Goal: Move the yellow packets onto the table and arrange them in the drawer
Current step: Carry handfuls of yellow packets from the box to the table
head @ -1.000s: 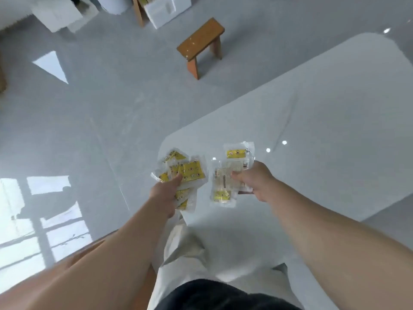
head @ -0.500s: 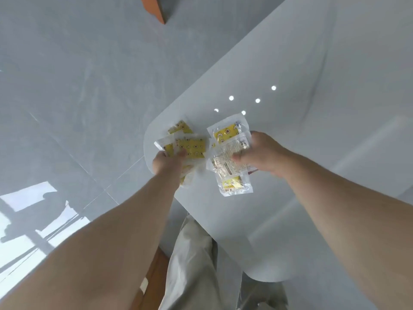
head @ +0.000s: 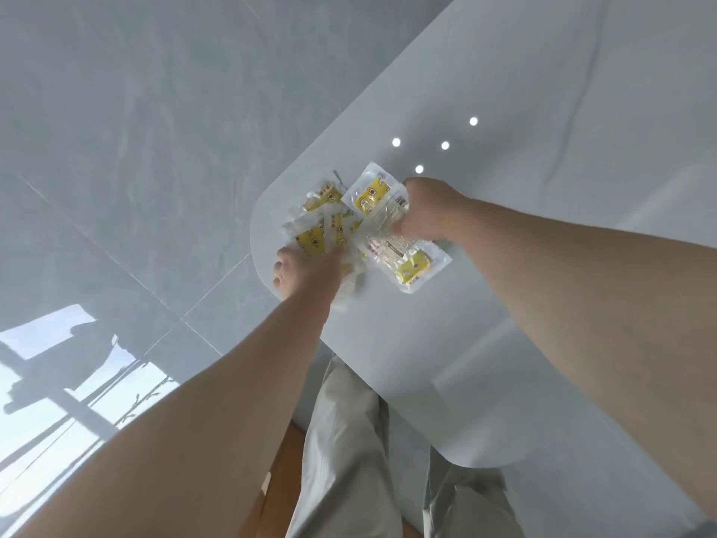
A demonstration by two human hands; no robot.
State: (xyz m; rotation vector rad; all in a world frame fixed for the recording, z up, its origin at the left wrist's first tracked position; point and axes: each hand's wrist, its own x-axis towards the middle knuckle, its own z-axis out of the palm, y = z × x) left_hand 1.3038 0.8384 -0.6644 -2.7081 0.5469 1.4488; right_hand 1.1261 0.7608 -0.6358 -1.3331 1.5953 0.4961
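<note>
Lowered to the table [head: 504, 91], left hand [head: 306, 269] and right hand [head: 426, 211] grip yellow packets [head: 372, 196].

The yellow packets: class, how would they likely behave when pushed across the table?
Probably floppy: the yellow packets bend and fan from the right hand. Likely slippery: glossy clear wrappers, smooth table. Seemingly light: the left hand grips several.

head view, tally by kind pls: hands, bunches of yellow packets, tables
hands: 2 (left hand, right hand)
packet bunches: 2 (left bunch, right bunch), one per hand
table: 1
total: 5; single packets overlap too much to count
</note>
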